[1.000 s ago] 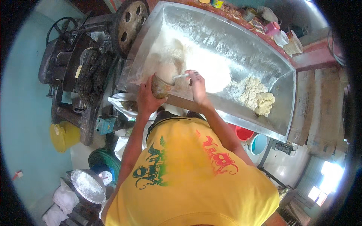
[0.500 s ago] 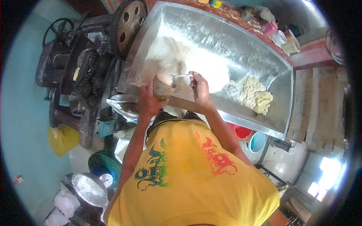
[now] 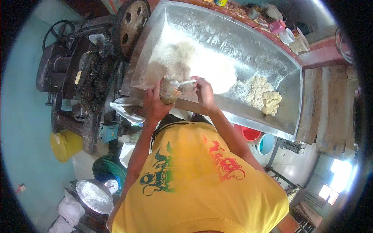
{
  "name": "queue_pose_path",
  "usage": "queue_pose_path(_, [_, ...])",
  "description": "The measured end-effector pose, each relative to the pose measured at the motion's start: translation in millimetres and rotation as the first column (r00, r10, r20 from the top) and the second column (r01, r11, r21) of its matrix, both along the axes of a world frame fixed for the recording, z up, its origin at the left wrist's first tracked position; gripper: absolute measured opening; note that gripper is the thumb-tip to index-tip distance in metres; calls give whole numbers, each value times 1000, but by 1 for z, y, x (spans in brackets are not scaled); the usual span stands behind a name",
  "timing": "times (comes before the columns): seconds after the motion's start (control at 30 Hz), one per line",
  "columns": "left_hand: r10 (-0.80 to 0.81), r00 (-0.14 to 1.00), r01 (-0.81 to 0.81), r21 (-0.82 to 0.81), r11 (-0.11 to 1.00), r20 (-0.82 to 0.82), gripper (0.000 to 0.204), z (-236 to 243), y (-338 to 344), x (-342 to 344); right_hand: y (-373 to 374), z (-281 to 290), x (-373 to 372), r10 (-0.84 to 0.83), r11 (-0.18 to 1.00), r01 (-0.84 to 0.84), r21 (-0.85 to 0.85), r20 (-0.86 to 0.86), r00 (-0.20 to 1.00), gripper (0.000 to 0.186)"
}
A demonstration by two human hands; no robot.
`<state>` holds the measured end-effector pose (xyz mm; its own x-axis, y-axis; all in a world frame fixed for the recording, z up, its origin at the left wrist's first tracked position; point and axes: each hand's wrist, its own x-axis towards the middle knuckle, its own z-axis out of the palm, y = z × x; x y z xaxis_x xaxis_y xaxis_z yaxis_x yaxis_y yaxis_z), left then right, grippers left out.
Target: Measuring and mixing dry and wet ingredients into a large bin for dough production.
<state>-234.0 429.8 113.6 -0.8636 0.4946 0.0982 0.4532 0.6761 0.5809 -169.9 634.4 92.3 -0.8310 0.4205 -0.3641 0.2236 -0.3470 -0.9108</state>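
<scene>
My left hand [image 3: 155, 105] is wrapped round a worn, round cup [image 3: 169, 94], tilted with its mouth toward my right hand. My right hand [image 3: 204, 92] pinches the handle of a pale spoon [image 3: 188, 82], whose bowl end is inside the cup's mouth. What the spoon touches in there is partly hidden. Both hands are over the near edge of a large metal trough [image 3: 252, 130]. White flour [image 3: 217, 70] is spread across its middle, with a brownish-grey powder [image 3: 180, 52] heaped at the left. A lump of yellowish dough [image 3: 271, 101] lies against a crumbly mass at the right.
A dark machine with a big wheel [image 3: 132, 24] stands close at the trough's left. Jars and tubs [image 3: 287, 35] line the ledge behind. Below the near side are a red bucket [image 3: 250, 134] and a pale bucket [image 3: 266, 143]. Cardboard [image 3: 330, 105] hangs at the right.
The spoon's bowl end has gone deeper into the cup, and my right hand has moved slightly left. Pale powder seen at the cup's mouth before now shows less.
</scene>
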Motion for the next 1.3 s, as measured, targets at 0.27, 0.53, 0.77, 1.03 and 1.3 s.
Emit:
queue_pose_path(0.27, [15, 997, -15, 3, 1000, 72, 109, 2, 3, 1, 5, -8, 1, 23, 999, -28, 47, 99, 995, 31])
queue_pose_path(0.53, [-19, 997, 20, -12, 1000, 69, 107, 5, 2, 1, -1, 5, 6, 24, 989, -28, 143, 26, 999, 29])
queue_pose_path(0.77, [-24, 998, 24, 4, 1000, -52, 105, 1, 2, 1, 1, -13, 7, -11, 998, 12, -63, 19, 1000, 28])
queue_pose_path(1.03, [-36, 999, 35, -58, 998, -21, 108, -2, 0, 1, -4, -3, 9, 71, 997, -71, 35, -18, 997, 26])
queue_pose_path(1.3, [-21, 999, 22, -14, 1000, 25, 110, -3, -2, 3, 6, -11, 13, -188, 893, 148, -426, -53, 981, 27])
